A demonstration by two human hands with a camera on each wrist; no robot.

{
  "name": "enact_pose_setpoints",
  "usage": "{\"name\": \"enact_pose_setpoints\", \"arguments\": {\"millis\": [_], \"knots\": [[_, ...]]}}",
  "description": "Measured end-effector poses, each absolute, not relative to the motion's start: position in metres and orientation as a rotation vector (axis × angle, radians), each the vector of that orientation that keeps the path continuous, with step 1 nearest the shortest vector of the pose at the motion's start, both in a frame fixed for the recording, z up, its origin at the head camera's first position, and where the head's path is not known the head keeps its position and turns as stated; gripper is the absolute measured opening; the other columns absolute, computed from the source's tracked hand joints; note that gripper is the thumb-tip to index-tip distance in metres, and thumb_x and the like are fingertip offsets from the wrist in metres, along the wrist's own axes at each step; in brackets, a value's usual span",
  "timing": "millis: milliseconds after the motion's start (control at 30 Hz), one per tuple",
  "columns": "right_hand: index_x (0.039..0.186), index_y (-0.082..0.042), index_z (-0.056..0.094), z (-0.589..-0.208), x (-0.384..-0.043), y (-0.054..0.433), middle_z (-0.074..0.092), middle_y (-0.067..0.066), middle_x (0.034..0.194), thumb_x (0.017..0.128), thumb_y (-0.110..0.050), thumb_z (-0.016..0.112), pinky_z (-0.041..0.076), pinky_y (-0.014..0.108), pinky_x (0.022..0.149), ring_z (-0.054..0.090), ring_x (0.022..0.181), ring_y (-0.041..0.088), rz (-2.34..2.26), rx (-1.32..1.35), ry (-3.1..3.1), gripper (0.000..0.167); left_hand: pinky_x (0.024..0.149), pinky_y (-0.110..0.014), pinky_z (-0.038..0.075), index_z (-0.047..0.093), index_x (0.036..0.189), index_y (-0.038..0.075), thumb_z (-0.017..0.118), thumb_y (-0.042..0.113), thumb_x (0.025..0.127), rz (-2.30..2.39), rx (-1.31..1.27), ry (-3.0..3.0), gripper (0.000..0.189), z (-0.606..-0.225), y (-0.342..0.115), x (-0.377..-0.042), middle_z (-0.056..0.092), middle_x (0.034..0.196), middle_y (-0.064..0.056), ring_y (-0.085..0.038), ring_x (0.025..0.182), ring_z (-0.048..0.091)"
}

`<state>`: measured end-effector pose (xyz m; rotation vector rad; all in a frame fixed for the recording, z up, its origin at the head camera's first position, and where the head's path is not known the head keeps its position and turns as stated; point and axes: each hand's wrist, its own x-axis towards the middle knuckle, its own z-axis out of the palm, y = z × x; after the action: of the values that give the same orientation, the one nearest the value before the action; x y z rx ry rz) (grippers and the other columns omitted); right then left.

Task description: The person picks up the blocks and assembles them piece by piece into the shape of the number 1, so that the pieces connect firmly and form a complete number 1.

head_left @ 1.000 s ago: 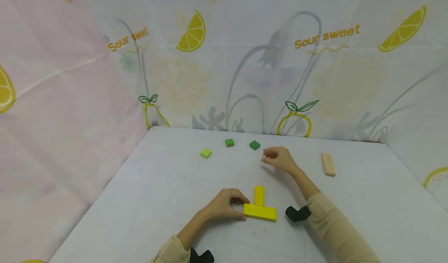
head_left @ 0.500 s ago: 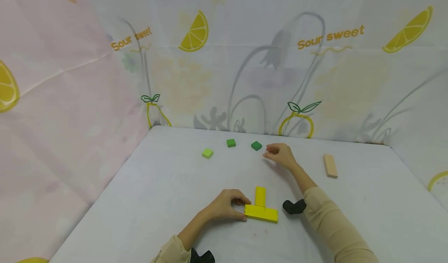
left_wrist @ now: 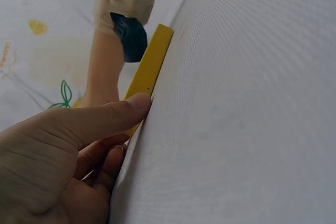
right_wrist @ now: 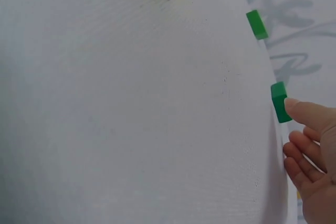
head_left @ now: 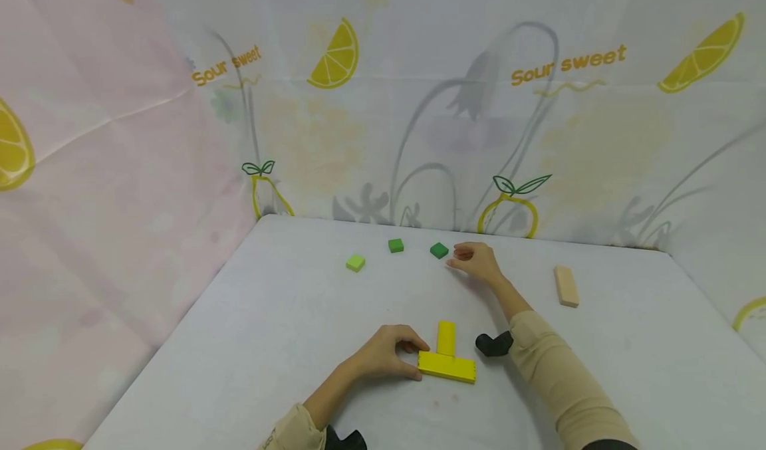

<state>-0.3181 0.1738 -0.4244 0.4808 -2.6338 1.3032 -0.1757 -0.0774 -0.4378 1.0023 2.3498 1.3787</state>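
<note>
Two yellow blocks form an upside-down T in the head view: a long crosswise block [head_left: 447,368] with a second yellow block [head_left: 445,337] standing off its far side. My left hand [head_left: 385,353] pinches the crosswise block's left end between thumb and fingers; the left wrist view shows the thumb lying on this yellow block [left_wrist: 150,61]. Farther off, my right hand [head_left: 477,262] hovers just right of a dark green block [head_left: 439,250], fingers loosely bent and nothing visibly held. In the right wrist view the thumb overlaps the green block [right_wrist: 278,98]; contact is unclear.
Toward the back edge lie a mid-green block [head_left: 395,245] and, left of it, a light green block [head_left: 356,262]. A plain wooden block [head_left: 566,286] lies to the right. A printed cloth backdrop [head_left: 383,124] rises behind the white tabletop [head_left: 269,317].
The right hand has shifted slightly away toward the back, near the dark green block, and its forearm has swung a little left. The left hand keeps its hold on the yellow block.
</note>
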Motion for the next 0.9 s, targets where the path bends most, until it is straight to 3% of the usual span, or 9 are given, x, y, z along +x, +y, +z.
{"name": "enact_pose_setpoints", "arguments": {"millis": [433,700,733,900], "knots": [[0.114,0.018,0.056,-0.426,-0.332,0.164,0.063,0.031,0.106,0.076,-0.011,0.077,0.049,0.047,0.085,0.061,0.095,0.041,1.235,0.466,-2.688,0.053,0.08,-0.019,0.048,0.07,0.102,0.003,0.084,0.01,0.068,1.382,1.001,2.351,0.037,-0.439,-0.078,-0.175,0.068,0.098,-0.005,-0.005,0.086,0.058],[0.115,0.018,0.056,-0.424,-0.336,0.155,0.061,0.032,0.109,0.08,-0.011,0.073,0.049,0.046,0.086,0.06,0.097,0.041,1.203,0.489,-2.727,0.049,0.08,-0.019,0.048,0.07,0.102,0.003,0.084,0.01,0.068,1.387,0.988,2.346,0.037,-0.438,-0.077,-0.175,0.068,0.099,-0.005,-0.006,0.087,0.058],[0.113,0.017,0.057,-0.427,-0.338,0.155,0.062,0.031,0.107,0.082,-0.021,0.073,0.051,0.04,0.084,0.063,0.092,0.034,1.192,0.501,-2.708,0.052,0.08,-0.019,0.048,0.07,0.102,0.003,0.083,0.01,0.068,1.386,0.987,2.346,0.037,-0.438,-0.077,-0.175,0.068,0.099,-0.005,-0.006,0.087,0.058],[0.111,0.016,0.06,-0.428,-0.34,0.152,0.063,0.029,0.105,0.085,-0.023,0.07,0.051,0.038,0.082,0.062,0.089,0.031,1.087,0.518,-2.724,0.048,0.08,-0.019,0.048,0.07,0.102,0.004,0.083,0.01,0.068,1.384,0.985,2.35,0.037,-0.438,-0.078,-0.175,0.068,0.099,-0.005,-0.006,0.087,0.058]]}}
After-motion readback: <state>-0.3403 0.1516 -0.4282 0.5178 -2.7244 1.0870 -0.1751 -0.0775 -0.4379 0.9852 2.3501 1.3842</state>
